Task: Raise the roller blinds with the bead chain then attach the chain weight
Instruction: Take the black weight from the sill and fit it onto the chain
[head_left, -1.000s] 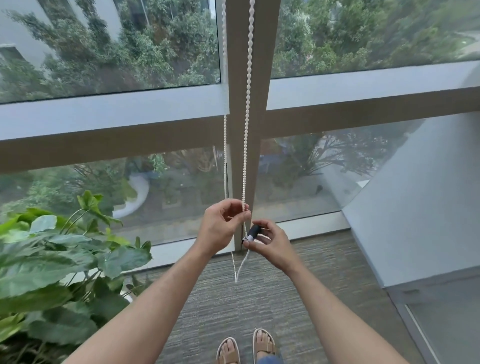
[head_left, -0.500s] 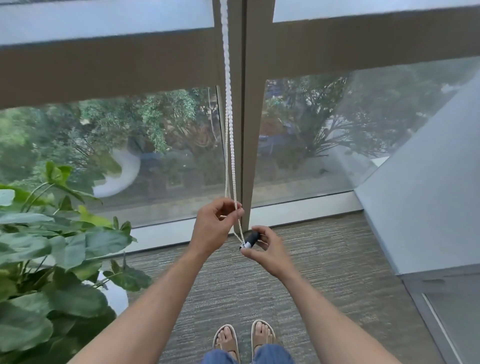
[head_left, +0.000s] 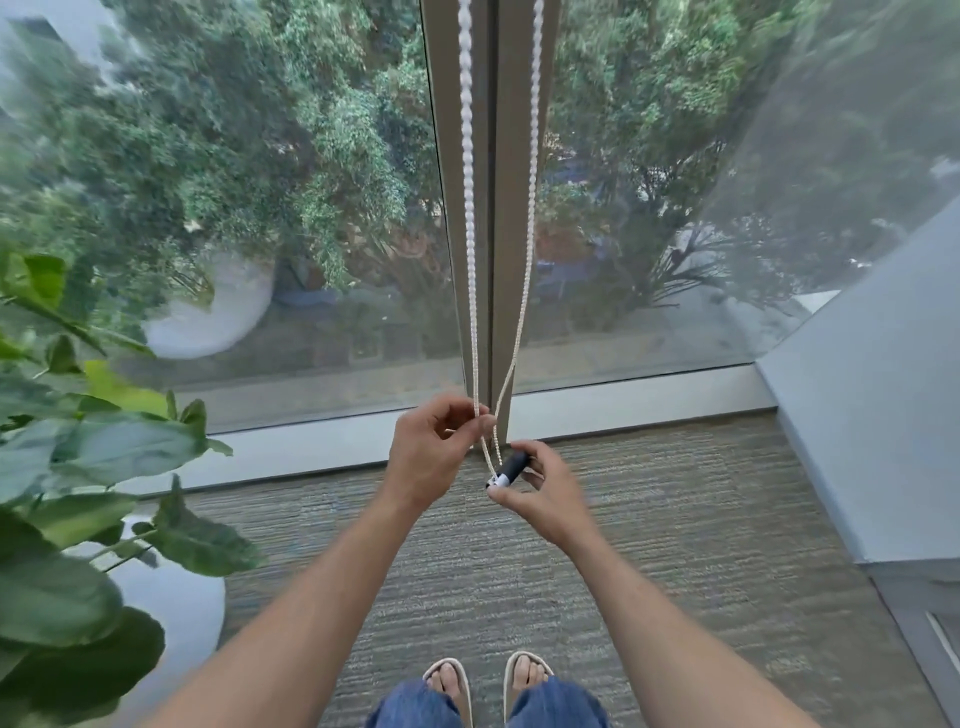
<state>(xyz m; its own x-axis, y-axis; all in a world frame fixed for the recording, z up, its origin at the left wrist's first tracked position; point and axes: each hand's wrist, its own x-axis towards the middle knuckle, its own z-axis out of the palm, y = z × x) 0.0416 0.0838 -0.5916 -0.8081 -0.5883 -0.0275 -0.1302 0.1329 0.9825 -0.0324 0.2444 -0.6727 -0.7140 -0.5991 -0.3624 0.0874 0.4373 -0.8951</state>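
Observation:
A white bead chain (head_left: 470, 218) hangs in two strands in front of the brown window mullion (head_left: 506, 291). The strands meet in a narrow loop low down. My left hand (head_left: 434, 452) pinches the left strand just above the loop's bottom. My right hand (head_left: 540, 491) holds a small black cylindrical chain weight (head_left: 508, 468) with a white end, tilted, right at the bottom of the loop. The chain's lowest point touches the weight's white end. The blind itself is out of the frame.
A large-leafed plant (head_left: 78, 467) in a white pot (head_left: 176, 613) stands at my left. A grey angled wall (head_left: 872, 415) closes in on the right. Grey carpet (head_left: 649, 519) lies below, with my sandalled feet (head_left: 485, 686) near the bottom edge. The window sill (head_left: 311, 447) runs across.
My view has tilted down toward the window's base. Both hands have kept their grips, with the loop's bottom now drawn up against the weight.

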